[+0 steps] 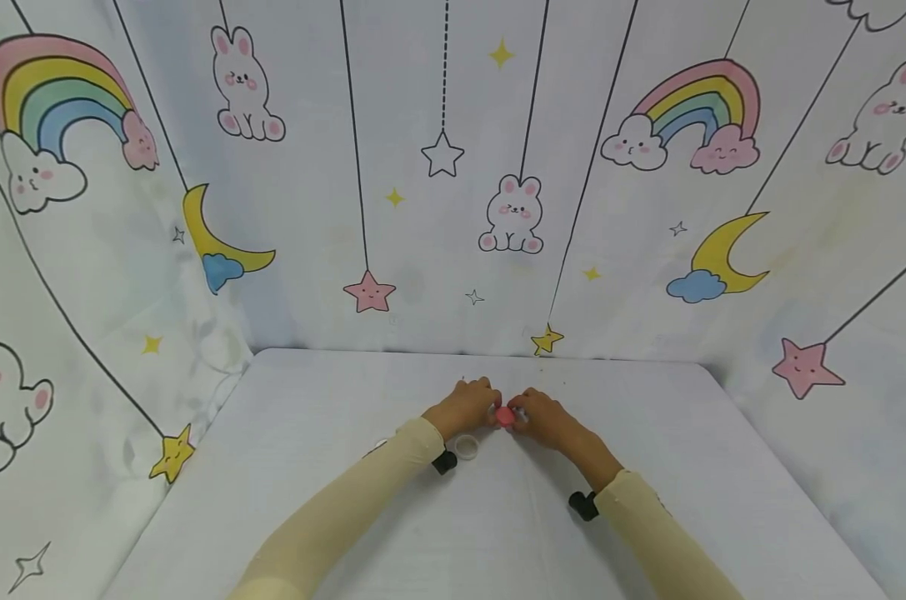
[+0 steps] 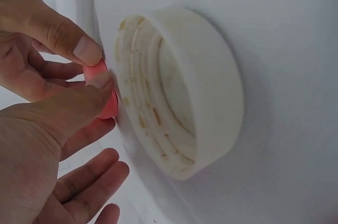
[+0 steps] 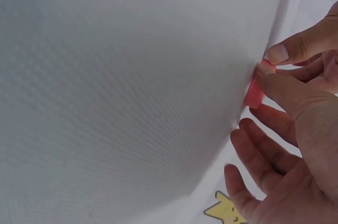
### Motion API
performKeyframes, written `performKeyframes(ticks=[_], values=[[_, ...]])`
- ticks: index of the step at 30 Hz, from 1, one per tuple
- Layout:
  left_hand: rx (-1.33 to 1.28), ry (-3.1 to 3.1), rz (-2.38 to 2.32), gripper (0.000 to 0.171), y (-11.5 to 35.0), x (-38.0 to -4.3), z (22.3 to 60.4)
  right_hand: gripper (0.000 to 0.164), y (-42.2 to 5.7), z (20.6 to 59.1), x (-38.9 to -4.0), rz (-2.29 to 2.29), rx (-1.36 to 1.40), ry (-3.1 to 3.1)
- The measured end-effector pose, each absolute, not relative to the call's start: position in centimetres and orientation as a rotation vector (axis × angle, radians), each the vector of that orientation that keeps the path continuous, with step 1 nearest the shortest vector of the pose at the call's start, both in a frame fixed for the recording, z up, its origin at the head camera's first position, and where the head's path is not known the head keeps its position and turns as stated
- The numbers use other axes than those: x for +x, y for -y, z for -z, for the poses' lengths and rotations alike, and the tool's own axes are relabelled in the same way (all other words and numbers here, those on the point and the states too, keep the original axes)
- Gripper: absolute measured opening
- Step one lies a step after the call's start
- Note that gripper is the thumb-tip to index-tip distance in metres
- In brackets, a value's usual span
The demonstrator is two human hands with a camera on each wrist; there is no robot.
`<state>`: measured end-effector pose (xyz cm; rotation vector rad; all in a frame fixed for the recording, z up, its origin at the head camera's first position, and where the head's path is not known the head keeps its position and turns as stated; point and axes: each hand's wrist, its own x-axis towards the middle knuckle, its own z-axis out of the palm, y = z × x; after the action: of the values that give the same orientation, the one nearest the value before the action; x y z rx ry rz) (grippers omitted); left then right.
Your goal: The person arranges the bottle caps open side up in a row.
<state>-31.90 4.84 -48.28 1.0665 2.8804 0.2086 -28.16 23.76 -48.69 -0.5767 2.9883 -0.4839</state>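
Note:
Both hands meet over a small, smooth pinkish-red piece [image 1: 504, 416], towards the back of the white table. My left hand [image 1: 463, 406] pinches one side of it, thumb pressed on its face in the left wrist view. From the other side my right hand [image 1: 546, 418] pinches it too, while its other fingers spread loosely away in the right wrist view. Fingers cover part of the piece [image 3: 255, 94], and its exact kind cannot be told. A white screw cap [image 2: 214, 92], hollow side showing with brownish marks on its threads, lies on the table just below the left hand.
A small pale thing [image 1: 381, 443] is partly hidden behind the left sleeve [image 1: 362, 492]. Each wrist carries a black camera. The white table [image 1: 453, 533] meets cloth walls [image 1: 437, 250] printed with rabbits, stars, moons and rainbows at its back and sides.

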Motion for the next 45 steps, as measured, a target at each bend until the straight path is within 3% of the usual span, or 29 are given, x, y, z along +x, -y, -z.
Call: performKeyframes(ticks=[32,39,45], values=[[1.119,-2.924,-0.209,0.033,-5.0,-31.9,48.7,0.033,-24.0,48.6,-28.5,0.483,-0.603,-2.974],[1.072,-2.873,-0.3,0.04,-4.5,-31.6,48.4,0.029,-24.5,47.9,-28.0,0.589,-0.592,-2.922],[1.023,-2.759,-0.527,0.034,-3.3,-31.6,48.5,0.026,-24.7,47.1,-27.7,0.631,-0.611,-2.906]])
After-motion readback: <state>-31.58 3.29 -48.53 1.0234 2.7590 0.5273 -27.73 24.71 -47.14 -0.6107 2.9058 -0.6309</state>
